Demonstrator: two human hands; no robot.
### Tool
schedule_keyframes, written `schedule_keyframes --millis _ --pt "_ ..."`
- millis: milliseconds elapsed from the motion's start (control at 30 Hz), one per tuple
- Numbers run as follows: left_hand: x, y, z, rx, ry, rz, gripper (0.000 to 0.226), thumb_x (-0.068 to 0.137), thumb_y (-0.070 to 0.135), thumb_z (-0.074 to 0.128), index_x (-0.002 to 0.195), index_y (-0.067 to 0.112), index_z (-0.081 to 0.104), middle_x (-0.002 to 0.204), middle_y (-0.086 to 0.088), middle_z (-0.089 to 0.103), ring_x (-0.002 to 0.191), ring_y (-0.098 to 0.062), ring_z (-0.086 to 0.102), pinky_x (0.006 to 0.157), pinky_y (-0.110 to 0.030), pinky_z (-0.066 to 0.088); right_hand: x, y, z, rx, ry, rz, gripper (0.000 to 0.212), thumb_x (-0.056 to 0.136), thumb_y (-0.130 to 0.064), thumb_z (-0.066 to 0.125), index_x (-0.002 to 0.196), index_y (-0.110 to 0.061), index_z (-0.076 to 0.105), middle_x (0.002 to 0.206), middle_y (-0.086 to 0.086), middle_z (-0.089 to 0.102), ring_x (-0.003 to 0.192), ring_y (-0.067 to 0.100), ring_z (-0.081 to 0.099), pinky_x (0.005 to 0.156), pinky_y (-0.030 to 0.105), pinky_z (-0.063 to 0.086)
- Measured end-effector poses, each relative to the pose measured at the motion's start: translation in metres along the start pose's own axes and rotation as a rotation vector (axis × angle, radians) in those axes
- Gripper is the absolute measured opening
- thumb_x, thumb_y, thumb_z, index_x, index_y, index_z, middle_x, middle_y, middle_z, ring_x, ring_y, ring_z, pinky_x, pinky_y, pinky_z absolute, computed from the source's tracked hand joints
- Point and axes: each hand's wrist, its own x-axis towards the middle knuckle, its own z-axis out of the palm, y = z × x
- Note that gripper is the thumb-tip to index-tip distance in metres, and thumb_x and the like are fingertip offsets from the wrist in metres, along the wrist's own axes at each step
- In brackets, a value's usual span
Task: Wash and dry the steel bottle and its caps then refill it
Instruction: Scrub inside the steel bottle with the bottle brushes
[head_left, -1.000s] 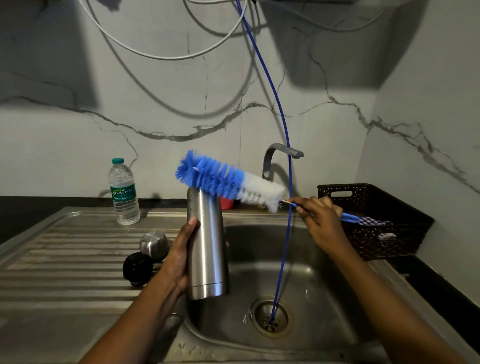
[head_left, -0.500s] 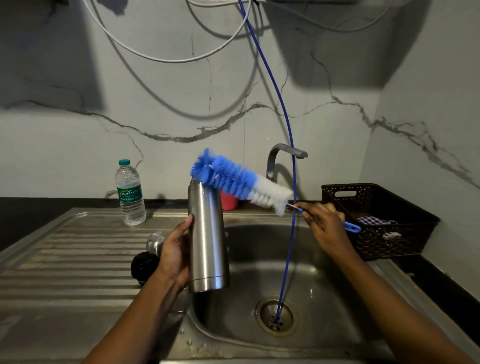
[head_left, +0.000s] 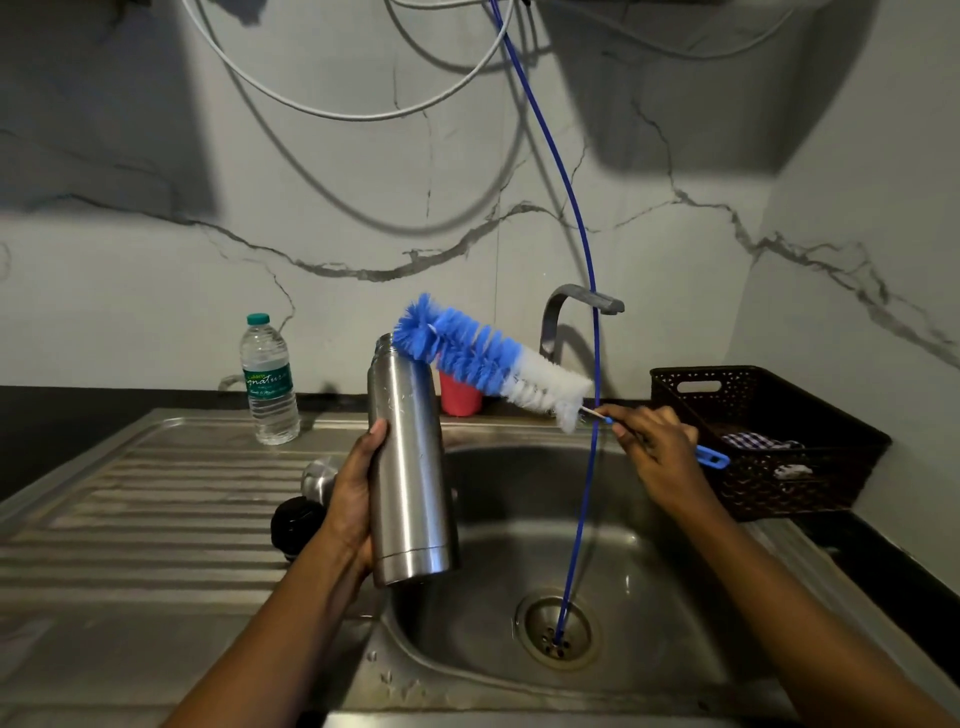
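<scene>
Bottle of brushed steel (head_left: 410, 467), tall and cylindrical, sits near frame centre, almost upright with its open mouth leaning slightly left, over the left edge of the steel sink basin (head_left: 649, 561). I see the left hand (head_left: 353, 499) wrapped around its lower body from the left. The blue-and-white bristle bottle brush (head_left: 488, 364) has its blue tip at the mouth. The right hand (head_left: 657, 452), centre right, pinches the brush's thin blue handle. Left of the bottle, on the ribbed steel drainboard (head_left: 156, 519), lie a rounded steel cap (head_left: 317, 478) and a black cap (head_left: 293, 525), partly hidden behind the wrist. A clear plastic water bottle (head_left: 270, 384) stands further back.
</scene>
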Motion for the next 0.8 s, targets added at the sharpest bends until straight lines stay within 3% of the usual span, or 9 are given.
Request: schedule_keyframes --millis 100,200,267,300,367,467,600,800 --pt "-0.001 -0.001 0.003 -0.002 0.004 0.006 0.100 0.031 0.053 0.091 0.110 -0.001 0.060 0.083 -0.022 0.067 0.062 -0.035 0.067 0.058 -0.040 0.058 0.003 -0.021 0.014 0.011 -0.017 -0.046 0.030 0.090 -0.033 0.043 0.114 -0.040 0.058 0.085 -0.009 0.059 0.087 0.012 0.045 0.067 0.029 0.016" --pt "-0.001 0.000 0.002 -0.076 -0.001 0.038 0.066 0.064 0.055 0.072 0.101 0.001 0.065 0.080 -0.021 0.068 0.063 -0.033 0.068 0.058 -0.041 0.059 -0.002 -0.006 0.011 0.008 -0.021 0.002 0.028 0.089 -0.034 0.042 0.112 -0.042 0.056 0.082 -0.012 0.056 0.089 0.016 0.048 0.068 0.029 0.016" --pt "-0.001 0.002 0.001 -0.104 -0.020 0.055 0.055 0.075 0.052 0.060 0.096 0.002 0.071 0.084 -0.020 0.069 0.067 -0.032 0.069 0.065 -0.044 0.059 -0.006 0.007 0.003 0.005 -0.012 0.055 0.026 0.088 -0.035 0.042 0.109 -0.043 0.054 0.078 -0.016 0.053 0.089 0.018 0.049 0.068 0.029 0.015" --pt "-0.001 0.002 0.001 -0.103 -0.041 0.061 0.054 0.072 0.050 0.066 0.096 0.003 0.073 0.088 -0.020 0.069 0.072 -0.032 0.069 0.071 -0.045 0.057 -0.006 0.008 0.000 0.007 -0.001 0.062 0.026 0.087 -0.035 0.043 0.109 -0.043 0.054 0.077 -0.018 0.052 0.089 0.017 0.049 0.067 0.029 0.015" --pt "-0.002 0.001 0.002 -0.095 -0.050 0.060 0.060 0.060 0.046 0.078 0.100 0.002 0.073 0.096 -0.022 0.068 0.081 -0.035 0.069 0.077 -0.046 0.056 -0.002 -0.004 0.002 0.022 0.006 0.029 0.027 0.088 -0.034 0.043 0.110 -0.043 0.054 0.077 -0.016 0.053 0.087 0.015 0.047 0.066 0.029 0.015" --pt "-0.002 0.000 0.001 -0.082 -0.034 0.038 0.064 0.064 0.050 0.068 0.104 0.000 0.069 0.094 -0.023 0.067 0.077 -0.035 0.068 0.071 -0.042 0.057 0.002 -0.026 0.015 0.030 -0.015 -0.030 0.031 0.089 -0.033 0.043 0.114 -0.038 0.060 0.081 -0.011 0.056 0.085 0.011 0.043 0.067 0.029 0.017" --pt "0.000 0.001 -0.002 -0.038 -0.061 0.019 0.100 0.036 0.057 0.089 0.114 0.002 0.059 0.086 -0.020 0.068 0.067 -0.030 0.068 0.063 -0.037 0.059 -0.006 -0.004 0.009 0.035 -0.030 0.029 0.027 0.089 -0.035 0.041 0.111 -0.043 0.055 0.079 -0.014 0.053 0.088 0.014 0.046 0.070 0.029 0.017" --pt "0.000 -0.001 -0.001 -0.041 -0.043 0.040 0.103 0.031 0.052 0.091 0.113 0.001 0.058 0.086 -0.019 0.066 0.064 -0.033 0.067 0.060 -0.039 0.059 -0.003 -0.019 0.016 0.088 -0.059 0.025 0.023 0.095 -0.032 0.045 0.114 -0.041 0.054 0.082 -0.017 0.051 0.088 0.008 0.041 0.073 0.028 0.019"
